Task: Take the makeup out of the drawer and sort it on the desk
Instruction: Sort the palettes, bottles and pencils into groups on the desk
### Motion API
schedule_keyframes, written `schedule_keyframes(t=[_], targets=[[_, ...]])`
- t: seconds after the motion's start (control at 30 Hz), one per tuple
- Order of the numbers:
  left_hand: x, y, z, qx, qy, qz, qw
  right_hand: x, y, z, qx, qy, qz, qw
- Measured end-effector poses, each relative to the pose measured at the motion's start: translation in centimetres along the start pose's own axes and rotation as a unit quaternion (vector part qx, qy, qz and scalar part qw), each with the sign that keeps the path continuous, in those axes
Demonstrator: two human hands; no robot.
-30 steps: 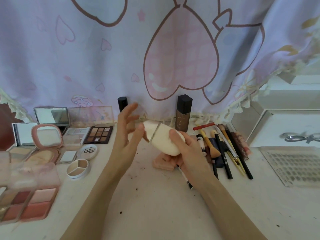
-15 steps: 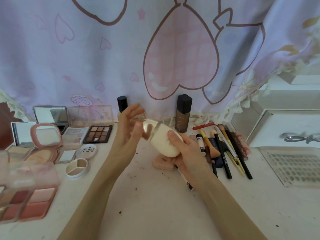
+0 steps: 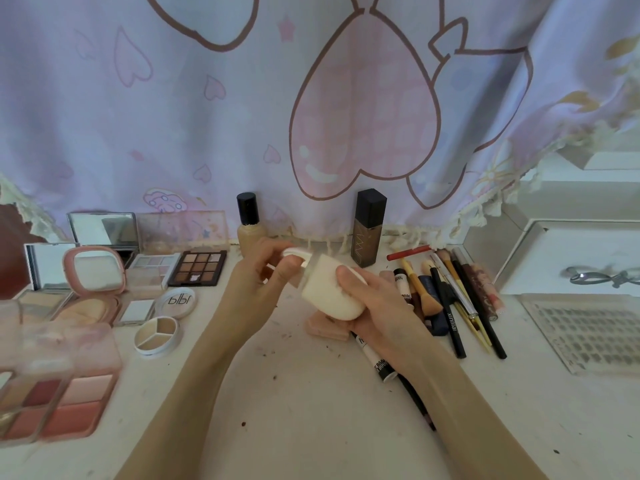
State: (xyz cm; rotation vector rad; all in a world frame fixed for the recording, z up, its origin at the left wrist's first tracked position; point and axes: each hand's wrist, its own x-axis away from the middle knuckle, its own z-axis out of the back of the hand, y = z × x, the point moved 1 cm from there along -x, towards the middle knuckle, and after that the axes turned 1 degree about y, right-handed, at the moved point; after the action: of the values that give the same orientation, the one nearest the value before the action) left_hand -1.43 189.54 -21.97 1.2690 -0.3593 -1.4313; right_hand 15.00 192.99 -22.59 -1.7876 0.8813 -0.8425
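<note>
- Right hand (image 3: 374, 306) is gripping the white egg-shaped case (image 3: 329, 294), fingers curled round it, above the desk (image 3: 294, 393) centre.
- Left hand (image 3: 258, 289) is pinching the case's clear lid (image 3: 294, 252) at the top end.
- Brushes and pencils (image 3: 453, 299) are lying just right of the hands; palettes (image 3: 197, 268) are sitting left.

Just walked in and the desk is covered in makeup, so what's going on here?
A person is sorting makeup on the desk. Their right hand grips a white egg-shaped case while the left hand holds its lid, which is lifted off the case. Palettes and compacts lie grouped at the left, brushes and pencils at the right, and two foundation bottles stand at the back.
</note>
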Motion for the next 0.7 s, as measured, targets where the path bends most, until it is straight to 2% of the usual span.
schedule_keyframes(t=[0.17, 0.27, 0.37, 0.5, 0.7], targets=[[-0.2, 0.1, 0.4, 0.039, 0.044, 0.038, 0.998, -0.2, -0.1, 0.2, 0.065, -0.025, 0.041, 0.997], [-0.4, 0.2, 0.5, 0.069, 0.089, 0.076, 0.991, -0.2, -0.1, 0.6, 0.122, 0.006, 0.064, 0.990], [-0.6, -0.5, 1.0, 0.086, 0.151, 0.142, 0.975, -0.4, 0.1, 0.9, 0.089, 0.041, 0.080, 0.992], [-0.5, -2.2, 1.3, 0.065, 0.132, 0.213, 0.966, -1.3, -0.2, 0.9, 0.098, 0.081, 0.083, 0.988], [-0.3, -3.7, 0.7, 0.034, 0.114, 0.245, 0.962, -3.6, -2.4, -0.7, 0.247, 0.127, 0.148, 0.949]])
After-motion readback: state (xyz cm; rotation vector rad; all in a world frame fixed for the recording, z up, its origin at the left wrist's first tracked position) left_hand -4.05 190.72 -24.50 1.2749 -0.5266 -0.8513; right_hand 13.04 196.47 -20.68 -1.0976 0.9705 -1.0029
